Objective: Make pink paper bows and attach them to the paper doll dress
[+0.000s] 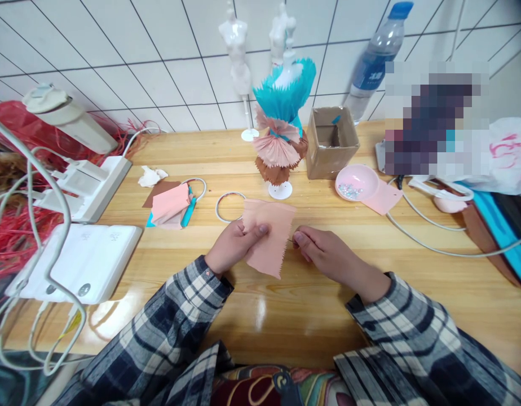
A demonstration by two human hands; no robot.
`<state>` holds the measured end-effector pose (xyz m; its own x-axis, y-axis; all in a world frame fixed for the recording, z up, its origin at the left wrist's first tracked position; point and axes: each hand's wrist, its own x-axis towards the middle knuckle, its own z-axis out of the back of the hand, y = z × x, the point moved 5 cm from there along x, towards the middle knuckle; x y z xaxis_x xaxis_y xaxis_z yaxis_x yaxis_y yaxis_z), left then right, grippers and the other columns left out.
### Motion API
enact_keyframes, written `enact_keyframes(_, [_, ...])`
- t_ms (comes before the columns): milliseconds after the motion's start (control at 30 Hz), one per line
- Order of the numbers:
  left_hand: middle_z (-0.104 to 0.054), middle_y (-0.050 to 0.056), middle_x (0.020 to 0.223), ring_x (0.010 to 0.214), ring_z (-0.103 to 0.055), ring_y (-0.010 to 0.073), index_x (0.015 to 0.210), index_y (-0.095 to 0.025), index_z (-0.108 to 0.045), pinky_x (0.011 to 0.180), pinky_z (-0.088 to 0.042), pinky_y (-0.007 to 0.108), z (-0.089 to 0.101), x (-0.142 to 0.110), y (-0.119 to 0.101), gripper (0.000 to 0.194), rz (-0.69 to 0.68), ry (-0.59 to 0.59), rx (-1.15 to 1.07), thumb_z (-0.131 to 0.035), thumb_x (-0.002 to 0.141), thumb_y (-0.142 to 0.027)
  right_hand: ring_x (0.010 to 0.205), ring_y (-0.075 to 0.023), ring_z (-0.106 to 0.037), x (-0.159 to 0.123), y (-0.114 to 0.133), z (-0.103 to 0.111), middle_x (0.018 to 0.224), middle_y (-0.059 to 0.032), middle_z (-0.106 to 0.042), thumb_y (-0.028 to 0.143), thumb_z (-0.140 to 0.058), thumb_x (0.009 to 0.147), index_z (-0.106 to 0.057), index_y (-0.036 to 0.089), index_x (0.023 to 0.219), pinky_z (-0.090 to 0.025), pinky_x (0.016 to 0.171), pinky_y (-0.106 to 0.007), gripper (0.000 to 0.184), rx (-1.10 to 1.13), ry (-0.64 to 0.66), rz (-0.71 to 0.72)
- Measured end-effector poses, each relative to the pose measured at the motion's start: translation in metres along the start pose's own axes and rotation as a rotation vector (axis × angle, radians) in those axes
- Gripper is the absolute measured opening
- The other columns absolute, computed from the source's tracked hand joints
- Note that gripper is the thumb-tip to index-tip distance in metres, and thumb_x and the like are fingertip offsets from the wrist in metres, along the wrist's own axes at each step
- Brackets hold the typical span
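Observation:
Between the thumb and fingers of my left hand point(233, 245) is a sheet of pink crepe paper point(269, 242) with a zigzag-cut right edge. My right hand point(323, 251) is closed in a pinch just right of that edge. A thin, dark, needle-like thing point(291, 241) sticks out of its fingertips toward the paper; its exact kind is too small to tell. Behind the paper stands a small white mannequin on a stand, dressed in a ruffled paper dress point(281, 132) of turquoise, pink and brown. A white ring point(218, 213) lies partly hidden by the pink sheet.
Folded pink, brown and blue papers point(171, 204) lie at left. A cardboard box point(332, 144) and a pink bowl of beads point(356, 183) stand right of the dress. Two bare mannequins lean near the wall. Cables, a power strip point(110, 189) and a white box point(112, 270) crowd the left side.

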<state>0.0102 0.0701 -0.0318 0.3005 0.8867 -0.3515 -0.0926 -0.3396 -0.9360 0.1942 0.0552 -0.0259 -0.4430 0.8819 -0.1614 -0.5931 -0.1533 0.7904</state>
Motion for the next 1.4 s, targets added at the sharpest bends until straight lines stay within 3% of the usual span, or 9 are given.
enact_keyframes(267, [-0.074,0.004,0.084,0.074,-0.067,0.0186,0.098,-0.014,-0.069,0.062,-0.049,0.024,-0.001,-0.001,-0.001,0.041,0.013,-0.001,-0.018,-0.068,0.076,-0.048,0.063,-0.0160,-0.052,0.001,-0.002,0.005,0.069,0.0001,-0.058,0.048,-0.028,0.098,-0.051,0.022,0.084,-0.032,0.060,-0.028,0.038,-0.025,-0.061,-0.039])
enact_keyframes(433, [-0.074,0.004,0.083,0.070,-0.065,0.0162,0.089,-0.014,-0.069,0.060,-0.048,0.023,-0.001,-0.001,-0.002,0.035,0.030,-0.004,-0.020,-0.069,0.076,-0.047,0.067,-0.0164,-0.052,0.001,-0.005,0.008,0.072,-0.0007,-0.058,0.054,-0.028,0.096,-0.055,0.021,0.087,-0.035,0.061,-0.029,0.044,0.077,-0.133,-0.045])
enact_keyframes(533, [-0.074,0.005,0.084,0.069,-0.066,0.0166,0.089,-0.015,-0.069,0.060,-0.049,0.024,-0.003,-0.002,-0.003,0.035,0.046,0.042,0.013,-0.070,0.075,-0.047,0.064,-0.0160,-0.050,0.001,-0.007,0.010,0.070,0.0005,-0.056,0.059,-0.046,0.087,-0.059,0.020,0.105,-0.036,0.060,-0.028,0.045,0.160,-0.179,-0.089])
enact_keyframes(633, [-0.073,0.005,0.077,0.064,-0.064,0.0166,0.083,-0.014,-0.069,0.056,-0.048,0.024,-0.006,-0.004,-0.002,0.034,0.067,0.100,0.095,-0.071,0.072,-0.047,0.061,-0.0151,-0.048,0.002,-0.005,0.007,0.069,0.0019,-0.054,0.054,-0.064,0.076,-0.057,0.019,0.115,-0.038,0.059,-0.028,0.053,0.225,-0.176,-0.117])
enact_keyframes(767, [-0.072,0.004,0.076,0.063,-0.063,0.0159,0.081,-0.014,-0.068,0.055,-0.047,0.023,-0.008,-0.004,0.001,0.033,0.058,0.151,0.161,-0.072,0.072,-0.045,0.062,-0.0140,-0.046,0.004,-0.004,0.005,0.066,0.0022,-0.051,0.044,-0.060,0.078,-0.057,0.018,0.078,-0.038,0.060,-0.027,0.026,0.291,-0.239,-0.099])
enact_keyframes(833, [-0.071,0.003,0.076,0.063,-0.061,0.0145,0.083,-0.014,-0.068,0.056,-0.046,0.022,-0.009,-0.003,0.002,0.033,0.046,0.157,0.153,-0.071,0.073,-0.045,0.060,-0.0132,-0.043,0.004,-0.007,0.008,0.061,0.0036,-0.045,0.042,-0.057,0.079,-0.047,0.020,0.066,-0.036,0.058,-0.026,0.028,0.297,-0.294,-0.107])
enact_keyframes(1167, [-0.065,0.002,0.077,0.065,-0.057,0.0132,0.085,-0.014,-0.065,0.059,-0.043,0.022,-0.009,0.000,0.000,0.038,0.006,0.155,0.049,-0.062,0.079,-0.051,0.066,-0.0154,-0.049,0.004,-0.020,0.017,0.074,-0.0001,-0.056,0.042,-0.055,0.082,-0.055,0.018,0.079,-0.038,0.062,-0.026,0.024,0.365,-0.375,-0.139])
enact_keyframes(1300, [-0.056,-0.002,0.066,0.058,-0.049,0.0103,0.077,-0.014,-0.062,0.052,-0.036,0.020,-0.007,0.001,-0.002,0.036,-0.043,0.122,0.082,-0.066,0.076,-0.050,0.068,-0.0161,-0.049,0.004,-0.021,0.019,0.074,0.0003,-0.055,0.046,-0.051,0.085,-0.052,0.019,0.078,-0.038,0.062,-0.026,0.028,0.395,-0.453,-0.108])
enact_keyframes(1400, [-0.057,-0.002,0.069,0.060,-0.050,0.0103,0.080,-0.014,-0.062,0.055,-0.037,0.020,-0.006,0.001,-0.003,0.034,-0.073,0.104,0.064,-0.070,0.073,-0.046,0.068,-0.0161,-0.048,0.005,-0.023,0.021,0.073,0.0006,-0.054,0.047,-0.050,0.086,-0.050,0.020,0.076,-0.037,0.062,-0.025,0.029,0.383,-0.480,-0.090])
